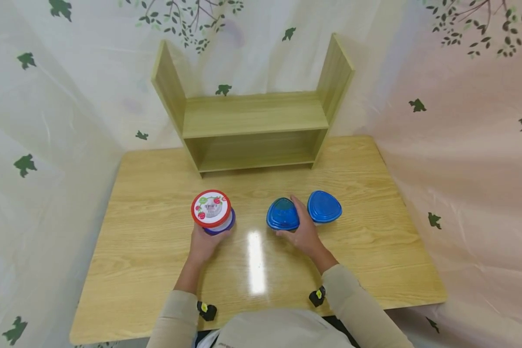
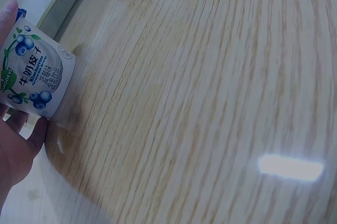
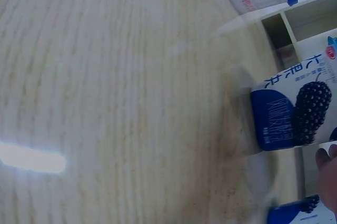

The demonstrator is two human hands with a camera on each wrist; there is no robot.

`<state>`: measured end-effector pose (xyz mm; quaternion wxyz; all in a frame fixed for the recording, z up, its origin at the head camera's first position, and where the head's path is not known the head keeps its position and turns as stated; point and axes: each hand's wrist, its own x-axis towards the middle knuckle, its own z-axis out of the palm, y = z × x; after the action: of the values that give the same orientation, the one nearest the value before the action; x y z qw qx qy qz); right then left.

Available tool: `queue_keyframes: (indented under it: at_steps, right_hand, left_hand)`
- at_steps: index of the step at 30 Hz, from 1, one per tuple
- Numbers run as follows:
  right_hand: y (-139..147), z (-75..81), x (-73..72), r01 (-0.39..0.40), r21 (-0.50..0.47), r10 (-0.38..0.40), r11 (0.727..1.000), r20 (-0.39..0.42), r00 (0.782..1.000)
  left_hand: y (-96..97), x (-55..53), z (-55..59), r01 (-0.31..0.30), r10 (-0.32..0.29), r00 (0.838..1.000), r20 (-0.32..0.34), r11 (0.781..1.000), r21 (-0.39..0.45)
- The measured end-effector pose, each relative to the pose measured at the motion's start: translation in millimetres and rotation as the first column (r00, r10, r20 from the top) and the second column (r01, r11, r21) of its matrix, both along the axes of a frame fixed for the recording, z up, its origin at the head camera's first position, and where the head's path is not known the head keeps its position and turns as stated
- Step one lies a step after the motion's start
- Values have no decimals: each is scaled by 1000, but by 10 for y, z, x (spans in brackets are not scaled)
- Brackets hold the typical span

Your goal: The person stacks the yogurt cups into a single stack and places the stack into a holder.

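In the head view a round tub with a red rim and strawberry-print lid sits on top of a blueberry tub with a blue-purple lid. My left hand grips the lower tub, thumb on its right side. The blueberry print of that tub faces the left wrist camera, fingers close under its base. My right hand holds a rounded-triangular tub with a blue lid, thumb at the near side and fingers around the right. Blackberries are printed on that tub in the right wrist view.
A second blue-lidded tub stands just right of the right hand. Behind, a two-level wooden shelf with tall side panels stands at the back of the wooden table. A leaf-printed curtain surrounds the table.
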<state>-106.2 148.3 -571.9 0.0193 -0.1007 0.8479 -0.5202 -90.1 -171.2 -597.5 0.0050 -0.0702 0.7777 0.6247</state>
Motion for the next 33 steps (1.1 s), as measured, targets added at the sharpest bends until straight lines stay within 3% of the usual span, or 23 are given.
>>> queue_keyframes:
  at_steps: [7,21,27,33]
  right_hand:
    - [-10,-105,45,50,-87,-44,995,65,997]
    - [-33,-140,32,91,-104,-78,990,115,990]
    - [-67,-101,31,103,-101,-90,990,121,989]
    - [-165,36,-16,88,-118,-73,989,126,989]
  left_hand:
    - [-2,-2,-6,7,-6,1000,2,1000,-11]
    - [0,12,2,5,-5,1000,13,1000,-4]
    - [-5,4,-9,5,-5,1000,22,1000,-4]
    - [-14,-3,-23,0,0,1000,18,1000,-6]
